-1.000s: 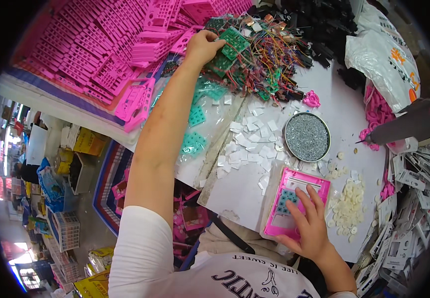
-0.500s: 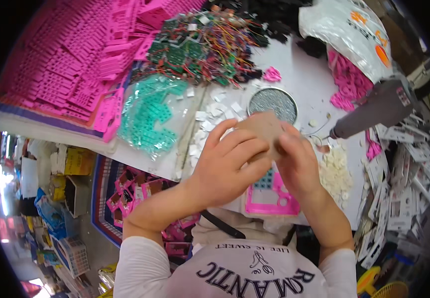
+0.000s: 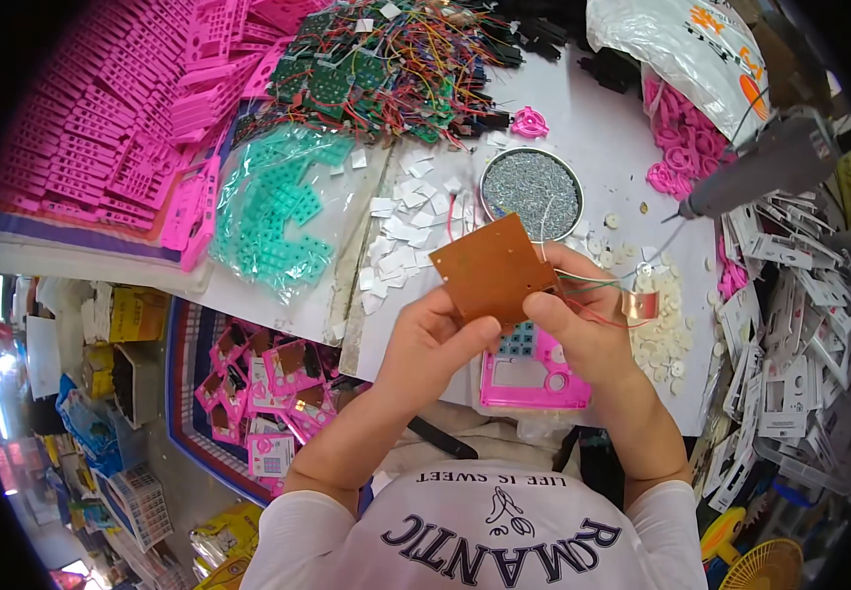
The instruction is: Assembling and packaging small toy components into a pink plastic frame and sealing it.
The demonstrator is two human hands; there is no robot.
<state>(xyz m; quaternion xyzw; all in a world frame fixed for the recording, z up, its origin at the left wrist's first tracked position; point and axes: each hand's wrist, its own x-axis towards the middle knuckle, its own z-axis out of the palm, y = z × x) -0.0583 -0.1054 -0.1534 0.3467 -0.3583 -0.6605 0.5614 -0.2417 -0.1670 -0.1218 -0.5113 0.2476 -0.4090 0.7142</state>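
Note:
A brown circuit board point(image 3: 489, 265) is tilted up in front of me, held between both hands. My left hand point(image 3: 430, 344) pinches its lower left edge, the thumb lying along the bottom. My right hand point(image 3: 588, 334) grips the lower right corner, with thin red, white and green wires running past the fingers. A small copper-coloured plate point(image 3: 640, 305) hangs by the wires beside that hand. Under the board lies a pink plastic casing point(image 3: 534, 395) with a teal keypad point(image 3: 517, 340) in it; the board and hands partly cover both.
Beyond the board stands a round tin of small metal screws point(image 3: 532, 192). White square pads point(image 3: 406, 231) and cream discs point(image 3: 667, 334) lie to either side. A grey electric screwdriver point(image 3: 760, 172) hangs at the right. Pink panels point(image 3: 101, 128) and wired boards point(image 3: 376, 74) are piled behind.
The board has turned so its brown face shows flat and clear. My left hand has shifted down to its lower edge, and the wires and copper-coloured plate now show beside my right hand.

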